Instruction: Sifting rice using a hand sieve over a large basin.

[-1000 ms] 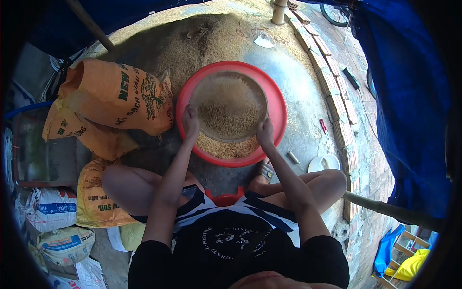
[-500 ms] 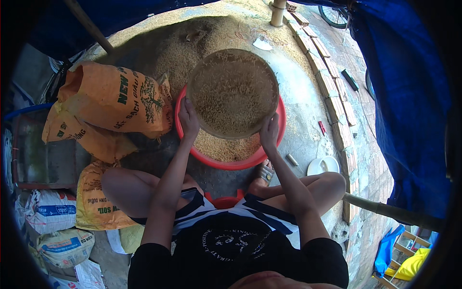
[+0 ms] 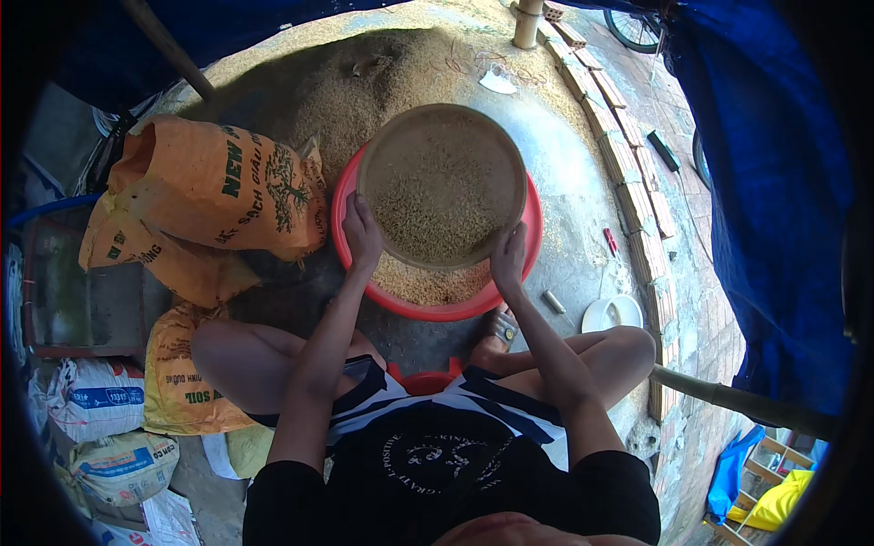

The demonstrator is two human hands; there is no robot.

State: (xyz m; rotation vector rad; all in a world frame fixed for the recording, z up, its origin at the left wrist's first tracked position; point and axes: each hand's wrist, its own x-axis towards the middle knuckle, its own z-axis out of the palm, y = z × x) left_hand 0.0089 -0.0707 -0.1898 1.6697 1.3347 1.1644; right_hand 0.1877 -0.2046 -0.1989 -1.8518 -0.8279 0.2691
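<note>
A round, shallow sieve (image 3: pixel 401 155) with grain (image 3: pixel 443 214) gathered in its middle and near part is held between my two hands. My left hand (image 3: pixel 362 232) grips its near left rim. At the near right rim, my right hand (image 3: pixel 508 259) is closed on it too. Some fingers of both hands are hidden under the sieve. Below it stands a wide red basin (image 3: pixel 428 312), and the pale grain (image 3: pixel 423 284) inside shows along the near side. The sieve covers most of the basin.
Orange sacks (image 3: pixel 200 182) stand to the left, with white sacks (image 3: pixel 100 398) nearer me. A grain heap (image 3: pixel 337 96) lies beyond the basin. Bricks (image 3: pixel 628 182) edge the floor at right, near a white bowl (image 3: pixel 612 314). A red stool (image 3: pixel 425 380) is under me.
The sieve has come slightly nearer to me and lower in view, both hands still on it. The grain in it has drawn together toward its middle and near side.
</note>
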